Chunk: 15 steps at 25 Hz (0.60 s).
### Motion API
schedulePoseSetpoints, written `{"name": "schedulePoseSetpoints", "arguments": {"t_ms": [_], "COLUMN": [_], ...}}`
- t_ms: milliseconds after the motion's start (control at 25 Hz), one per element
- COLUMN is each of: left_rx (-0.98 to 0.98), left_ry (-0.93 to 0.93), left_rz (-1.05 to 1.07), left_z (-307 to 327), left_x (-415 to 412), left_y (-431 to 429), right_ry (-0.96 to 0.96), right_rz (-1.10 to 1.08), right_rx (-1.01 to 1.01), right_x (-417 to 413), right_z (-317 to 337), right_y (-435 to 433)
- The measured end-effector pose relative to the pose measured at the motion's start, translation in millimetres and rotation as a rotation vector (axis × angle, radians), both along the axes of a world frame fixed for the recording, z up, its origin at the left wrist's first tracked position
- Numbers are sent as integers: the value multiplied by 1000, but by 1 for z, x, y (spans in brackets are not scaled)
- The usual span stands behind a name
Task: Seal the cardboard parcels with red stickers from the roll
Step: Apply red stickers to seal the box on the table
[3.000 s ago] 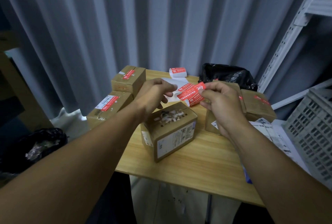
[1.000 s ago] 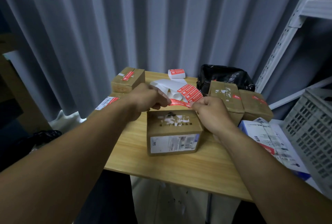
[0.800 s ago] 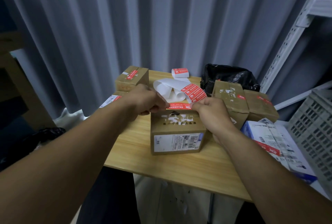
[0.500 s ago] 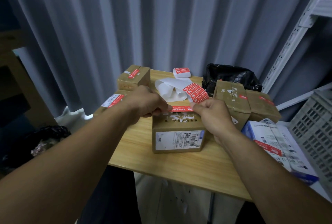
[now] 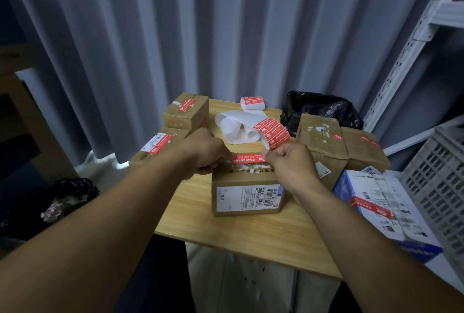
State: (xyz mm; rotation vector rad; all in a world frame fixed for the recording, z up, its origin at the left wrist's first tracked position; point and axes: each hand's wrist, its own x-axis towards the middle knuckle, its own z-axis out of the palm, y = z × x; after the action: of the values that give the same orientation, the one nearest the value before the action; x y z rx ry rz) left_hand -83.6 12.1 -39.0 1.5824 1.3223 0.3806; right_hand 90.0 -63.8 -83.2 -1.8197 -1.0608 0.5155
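Head: hands [image 5: 203,153] apparently pinch-tight on sticker [image 5: 247,158]

A person's left hand [image 5: 203,151] and right hand [image 5: 288,164] pinch either end of a red sticker [image 5: 247,157] atop a cardboard parcel [image 5: 247,197]; the sticker strip [image 5: 272,133] curls at twelve o'clock.

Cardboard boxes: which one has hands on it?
The brown cardboard box at front centre, white barcode label facing the camera: left hand and right hand hold a red sticker across its top. No hand is on the others.
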Motion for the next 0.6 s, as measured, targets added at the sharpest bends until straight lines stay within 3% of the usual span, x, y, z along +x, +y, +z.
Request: {"name": "schedulePoseSetpoints", "arguments": {"t_ms": [600], "left_rx": [126], "left_ry": [134], "left_rz": [-12], "left_z": [-3], "left_x": [9], "left_y": [1], "right_ry": [-28], "right_rz": [-44], "right_rx": [-25], "right_x": [-5], "right_z": [-1], "right_y": [-3]}}
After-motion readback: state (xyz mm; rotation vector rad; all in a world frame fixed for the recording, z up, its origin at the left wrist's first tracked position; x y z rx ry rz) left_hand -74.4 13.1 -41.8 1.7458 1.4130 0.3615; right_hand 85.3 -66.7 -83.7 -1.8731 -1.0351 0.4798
